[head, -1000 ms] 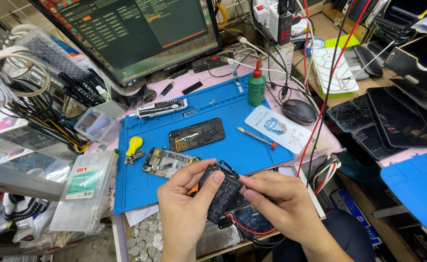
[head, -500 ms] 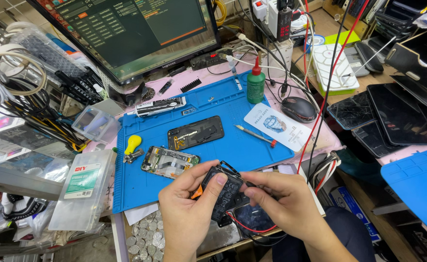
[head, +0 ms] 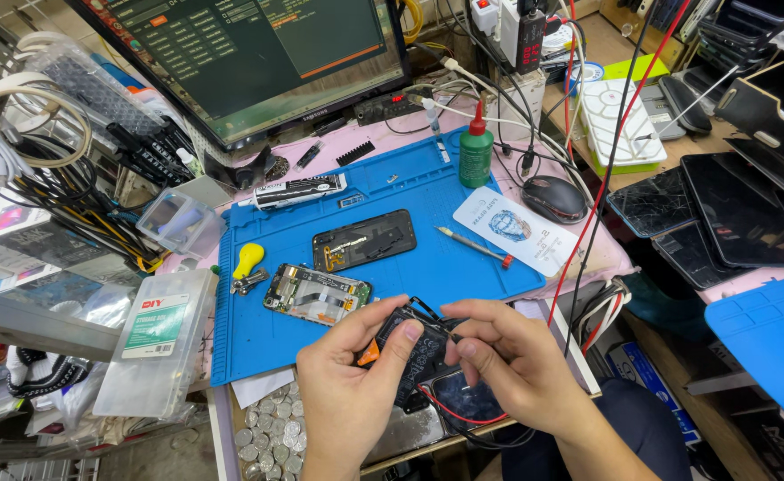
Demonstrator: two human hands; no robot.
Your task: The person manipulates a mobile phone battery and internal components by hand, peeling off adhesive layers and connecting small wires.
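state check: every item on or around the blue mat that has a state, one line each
left hand: gripping the black phone part
right hand: pinching the same part
black phone part: held over the mat edge
opened phone frame: flat, internals exposed
dark phone panel: lying flat
green bottle: upright, capped
monitor: on
blue mat: flat

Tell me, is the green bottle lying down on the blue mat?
No, the green bottle stands upright with its red tip pointing up, at the far edge of the blue mat, away from both hands.
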